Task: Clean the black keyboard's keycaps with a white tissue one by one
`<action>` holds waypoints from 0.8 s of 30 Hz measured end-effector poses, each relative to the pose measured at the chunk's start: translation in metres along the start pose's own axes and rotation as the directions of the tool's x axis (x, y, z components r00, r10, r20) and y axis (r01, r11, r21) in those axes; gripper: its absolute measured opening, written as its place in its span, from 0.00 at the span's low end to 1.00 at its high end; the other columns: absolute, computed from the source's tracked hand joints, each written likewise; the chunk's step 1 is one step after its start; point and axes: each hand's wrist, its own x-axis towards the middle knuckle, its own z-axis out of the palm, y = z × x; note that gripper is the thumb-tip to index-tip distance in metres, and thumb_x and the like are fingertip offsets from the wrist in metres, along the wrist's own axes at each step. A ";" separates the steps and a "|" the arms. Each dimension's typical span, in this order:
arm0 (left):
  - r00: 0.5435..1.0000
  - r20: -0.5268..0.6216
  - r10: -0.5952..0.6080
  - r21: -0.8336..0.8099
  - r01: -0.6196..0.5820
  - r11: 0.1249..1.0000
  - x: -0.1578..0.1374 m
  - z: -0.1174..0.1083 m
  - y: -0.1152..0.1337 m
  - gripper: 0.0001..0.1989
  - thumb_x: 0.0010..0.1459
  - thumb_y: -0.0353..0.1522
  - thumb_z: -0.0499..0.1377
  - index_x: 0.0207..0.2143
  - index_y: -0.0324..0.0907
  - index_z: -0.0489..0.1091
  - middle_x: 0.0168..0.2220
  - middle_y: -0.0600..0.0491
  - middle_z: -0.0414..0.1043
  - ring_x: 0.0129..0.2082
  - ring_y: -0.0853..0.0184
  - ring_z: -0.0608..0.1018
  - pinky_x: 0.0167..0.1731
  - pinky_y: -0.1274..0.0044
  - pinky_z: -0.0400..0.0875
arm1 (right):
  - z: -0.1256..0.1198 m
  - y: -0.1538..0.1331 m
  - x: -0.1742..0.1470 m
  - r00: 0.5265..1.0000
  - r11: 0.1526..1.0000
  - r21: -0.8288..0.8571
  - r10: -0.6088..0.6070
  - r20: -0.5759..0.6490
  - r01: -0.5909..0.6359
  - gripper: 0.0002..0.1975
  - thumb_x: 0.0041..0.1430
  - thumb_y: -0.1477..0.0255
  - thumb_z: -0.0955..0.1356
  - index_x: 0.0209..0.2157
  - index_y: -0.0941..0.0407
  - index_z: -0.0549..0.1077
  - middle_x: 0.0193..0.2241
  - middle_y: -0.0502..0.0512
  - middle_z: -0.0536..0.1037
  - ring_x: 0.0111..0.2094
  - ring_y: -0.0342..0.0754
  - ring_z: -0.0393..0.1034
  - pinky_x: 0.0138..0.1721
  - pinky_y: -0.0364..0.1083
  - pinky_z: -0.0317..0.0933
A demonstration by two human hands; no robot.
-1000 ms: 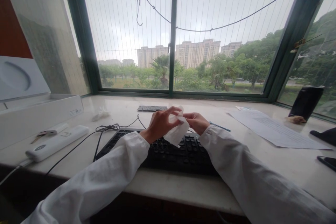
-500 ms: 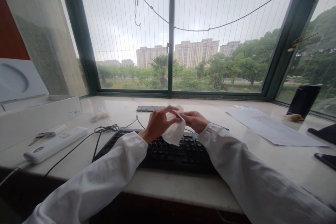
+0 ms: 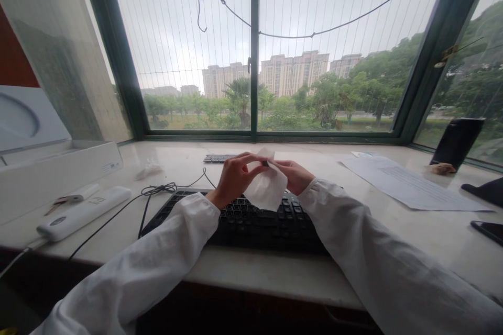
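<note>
My left hand (image 3: 232, 180) pinches a small dark piece, apparently a keycap (image 3: 265, 163), between thumb and fingers. A thin white tissue (image 3: 268, 191) wraps partly around that piece and hangs down below it. From the other side, the closed fingers of my right hand (image 3: 296, 175) grip the tissue; their tips are partly hidden by it. Both hands hover over a black keyboard (image 3: 271, 238) lying near the desk's front edge. Behind the hands, a flat group of small grey-black keys (image 3: 218, 158) rests on the desk.
At left lie a white power strip (image 3: 84, 212), a black cable (image 3: 157, 188), a crumpled tissue (image 3: 149, 170) and a white box (image 3: 58, 167). Printed paper (image 3: 408, 186), a dark cylinder (image 3: 458, 141) and a phone (image 3: 489, 231) are on the right. The window (image 3: 254, 63) stands behind the desk.
The hanging tissue has swung to the right and spread wider. My fingers have shifted slightly around the small dark piece, and the view has tilted a little.
</note>
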 end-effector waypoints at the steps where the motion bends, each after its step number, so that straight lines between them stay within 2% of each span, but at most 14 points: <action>1: 1.000 0.006 0.004 0.028 -0.004 1.000 0.000 0.000 0.000 0.12 0.57 0.40 0.61 0.41 0.46 0.77 0.40 0.53 0.79 0.21 0.75 0.70 0.24 0.80 0.67 | -0.001 0.001 0.000 1.000 1.000 -0.031 -0.006 -0.021 0.005 0.15 0.43 0.66 0.77 0.31 0.62 0.80 0.25 0.56 0.80 0.25 0.44 0.71 0.30 0.44 0.65; 5: 0.998 0.064 -0.023 0.105 0.017 0.994 0.002 -0.001 0.001 0.11 0.56 0.39 0.62 0.38 0.44 0.78 0.39 0.53 0.79 0.25 0.72 0.75 0.28 0.78 0.71 | -0.007 0.002 0.002 0.996 0.975 -0.220 -0.028 -0.083 0.009 0.18 0.38 0.64 0.79 0.30 0.62 0.81 0.24 0.57 0.80 0.23 0.44 0.69 0.28 0.45 0.62; 7: 0.995 0.089 -0.050 0.110 0.040 0.993 0.005 -0.005 0.000 0.10 0.56 0.38 0.62 0.38 0.43 0.78 0.39 0.52 0.80 0.29 0.69 0.78 0.30 0.77 0.72 | -0.010 -0.001 0.002 0.994 0.951 -0.309 -0.062 -0.090 0.031 0.20 0.41 0.62 0.77 0.32 0.62 0.81 0.26 0.58 0.81 0.25 0.47 0.70 0.30 0.46 0.63; 9: 0.991 0.111 -0.071 0.099 0.060 0.993 0.010 -0.013 -0.001 0.10 0.55 0.37 0.63 0.38 0.42 0.78 0.38 0.51 0.79 0.32 0.67 0.79 0.31 0.77 0.73 | -0.014 -0.006 0.002 0.979 0.895 -0.437 -0.159 -0.131 0.087 0.20 0.45 0.59 0.75 0.34 0.62 0.81 0.29 0.60 0.81 0.28 0.49 0.72 0.33 0.47 0.63; 10: 0.988 0.132 -0.084 0.089 0.073 0.993 0.014 -0.019 -0.003 0.10 0.54 0.36 0.63 0.38 0.42 0.78 0.38 0.51 0.79 0.32 0.67 0.79 0.30 0.77 0.73 | -0.016 -0.009 0.001 0.952 0.834 -0.538 -0.251 -0.175 0.121 0.20 0.48 0.58 0.73 0.34 0.61 0.80 0.30 0.60 0.81 0.30 0.50 0.73 0.34 0.48 0.64; 11: 0.981 0.169 -0.100 0.073 0.089 0.993 0.017 -0.026 -0.004 0.11 0.54 0.36 0.63 0.38 0.42 0.77 0.38 0.51 0.79 0.32 0.68 0.78 0.29 0.78 0.73 | -0.018 -0.012 0.001 0.904 0.740 -0.657 -0.369 -0.215 0.146 0.19 0.50 0.58 0.72 0.35 0.60 0.80 0.31 0.60 0.81 0.32 0.51 0.73 0.36 0.48 0.63; 13: 0.940 0.310 -0.146 0.031 0.143 0.989 0.024 -0.044 -0.007 0.12 0.54 0.37 0.63 0.39 0.41 0.77 0.40 0.50 0.78 0.27 0.71 0.77 0.23 0.81 0.70 | -0.023 -0.018 -0.001 0.759 0.469 -0.874 -0.614 -0.218 0.129 0.16 0.53 0.60 0.70 0.36 0.58 0.79 0.30 0.58 0.81 0.33 0.52 0.73 0.38 0.49 0.63; 14: 0.899 0.407 -0.162 0.006 0.174 0.985 0.027 -0.053 -0.008 0.13 0.53 0.37 0.63 0.39 0.40 0.77 0.41 0.49 0.78 0.25 0.73 0.76 0.20 0.81 0.69 | -0.025 -0.019 -0.002 0.699 0.339 -0.935 -0.693 -0.174 0.103 0.15 0.55 0.62 0.69 0.37 0.58 0.79 0.30 0.58 0.81 0.32 0.52 0.73 0.38 0.50 0.63; 15: 0.841 0.515 -0.169 -0.014 0.206 0.979 0.030 -0.062 -0.009 0.14 0.52 0.38 0.63 0.40 0.40 0.77 0.41 0.48 0.78 0.25 0.73 0.76 0.19 0.82 0.67 | -0.027 -0.020 -0.002 0.668 0.235 -0.968 -0.735 -0.118 0.087 0.14 0.56 0.63 0.68 0.39 0.57 0.78 0.29 0.57 0.80 0.32 0.52 0.74 0.39 0.50 0.62; 16: 0.772 0.611 -0.175 -0.023 0.237 0.971 0.032 -0.070 -0.010 0.15 0.51 0.39 0.64 0.39 0.41 0.77 0.42 0.48 0.78 0.26 0.73 0.76 0.19 0.82 0.67 | -0.028 -0.019 -0.003 0.667 0.160 -0.983 -0.742 -0.063 0.085 0.13 0.57 0.65 0.67 0.40 0.57 0.77 0.30 0.56 0.80 0.32 0.51 0.74 0.39 0.50 0.62; 18: 0.612 0.768 -0.188 0.008 0.286 0.958 0.035 -0.082 -0.011 0.15 0.49 0.40 0.65 0.39 0.42 0.77 0.41 0.49 0.78 0.27 0.72 0.76 0.21 0.82 0.67 | -0.029 -0.014 -0.002 0.738 0.069 -0.991 -0.674 0.038 0.115 0.12 0.59 0.67 0.66 0.41 0.56 0.77 0.33 0.56 0.81 0.33 0.51 0.74 0.41 0.50 0.63; 21: 0.397 0.883 -0.251 0.138 0.290 0.947 0.036 -0.091 -0.013 0.15 0.46 0.41 0.66 0.37 0.45 0.78 0.40 0.52 0.79 0.29 0.71 0.77 0.24 0.81 0.67 | -0.028 -0.003 0.000 0.879 0.026 -0.985 -0.456 0.140 0.170 0.15 0.56 0.67 0.68 0.43 0.57 0.77 0.42 0.59 0.79 0.39 0.52 0.73 0.44 0.51 0.63; 22: 0.347 0.896 -0.278 0.182 0.284 0.941 0.036 -0.093 -0.014 0.15 0.45 0.41 0.67 0.36 0.46 0.79 0.38 0.52 0.79 0.30 0.70 0.77 0.25 0.81 0.67 | -0.026 -0.001 0.001 0.902 0.026 -0.982 -0.401 0.160 0.185 0.17 0.54 0.66 0.70 0.45 0.58 0.76 0.44 0.61 0.78 0.41 0.52 0.73 0.45 0.51 0.63; 24: 0.277 0.904 -0.325 0.245 0.287 0.926 0.035 -0.095 -0.017 0.15 0.43 0.42 0.68 0.35 0.48 0.79 0.36 0.54 0.80 0.32 0.68 0.78 0.27 0.81 0.67 | -0.020 0.001 -0.001 0.908 0.033 -0.975 -0.371 0.194 0.222 0.22 0.51 0.65 0.71 0.47 0.58 0.75 0.46 0.62 0.77 0.42 0.52 0.73 0.46 0.51 0.63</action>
